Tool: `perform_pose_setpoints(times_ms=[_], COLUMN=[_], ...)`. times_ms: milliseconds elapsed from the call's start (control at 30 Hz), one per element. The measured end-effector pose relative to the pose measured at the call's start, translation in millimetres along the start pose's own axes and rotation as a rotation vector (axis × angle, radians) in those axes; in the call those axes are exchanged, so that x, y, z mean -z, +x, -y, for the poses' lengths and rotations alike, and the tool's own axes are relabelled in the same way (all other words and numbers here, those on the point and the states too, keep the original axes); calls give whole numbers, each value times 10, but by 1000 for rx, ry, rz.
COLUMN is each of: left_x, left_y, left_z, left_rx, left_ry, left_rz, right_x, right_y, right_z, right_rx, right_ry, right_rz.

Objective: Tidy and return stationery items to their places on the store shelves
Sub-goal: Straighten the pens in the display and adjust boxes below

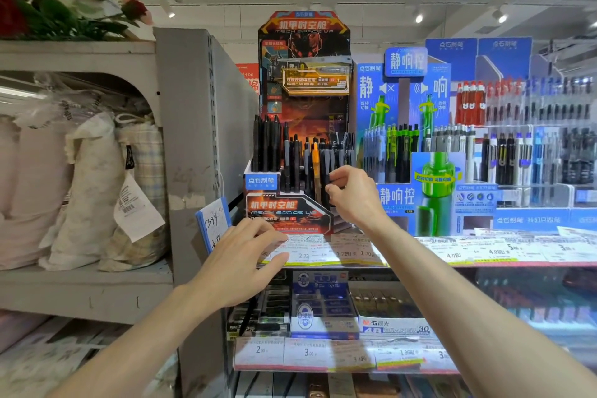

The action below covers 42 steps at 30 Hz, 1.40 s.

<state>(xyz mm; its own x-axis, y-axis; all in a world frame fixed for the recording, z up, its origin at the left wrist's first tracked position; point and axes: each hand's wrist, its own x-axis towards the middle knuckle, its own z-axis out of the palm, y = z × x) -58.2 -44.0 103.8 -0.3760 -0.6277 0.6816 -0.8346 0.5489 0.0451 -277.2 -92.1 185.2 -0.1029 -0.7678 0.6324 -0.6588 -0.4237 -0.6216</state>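
A black and orange cardboard pen display (287,210) stands on the upper shelf, filled with several upright dark pens and one orange pen (316,168). My right hand (350,194) reaches into the display's right side, thumb and fingers pinched on a black pen (327,184) standing in its slot. My left hand (240,263) hovers lower left with fingers spread, fingertips at the price label strip (326,254) on the shelf edge, holding nothing.
Blue pen displays (429,171) fill the shelf to the right. Eraser boxes (323,307) sit on the shelf below. A grey upright panel (190,139) divides off bagged bedding (97,191) on the left. A handwritten price card (213,223) hangs from the panel.
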Motion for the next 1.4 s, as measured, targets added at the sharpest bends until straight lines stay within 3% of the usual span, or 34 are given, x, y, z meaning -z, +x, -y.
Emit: perform_pose_setpoints(times_ms=[833,1167,1400], left_x=[-25,-127,-320], left_y=[-23,-331,-990], left_z=[25,-101,-265], left_rx=[5,53,110], left_ry=[-3,42,0], left_rz=[-17,-122,-235], right_x=[-62,38,-9], right_y=[-194,-1119,-1923], right_z=[6,-360,-905], right_rx=[7,354,410], right_ry=[-85,-423,-522], right_rz=[-23,26,20])
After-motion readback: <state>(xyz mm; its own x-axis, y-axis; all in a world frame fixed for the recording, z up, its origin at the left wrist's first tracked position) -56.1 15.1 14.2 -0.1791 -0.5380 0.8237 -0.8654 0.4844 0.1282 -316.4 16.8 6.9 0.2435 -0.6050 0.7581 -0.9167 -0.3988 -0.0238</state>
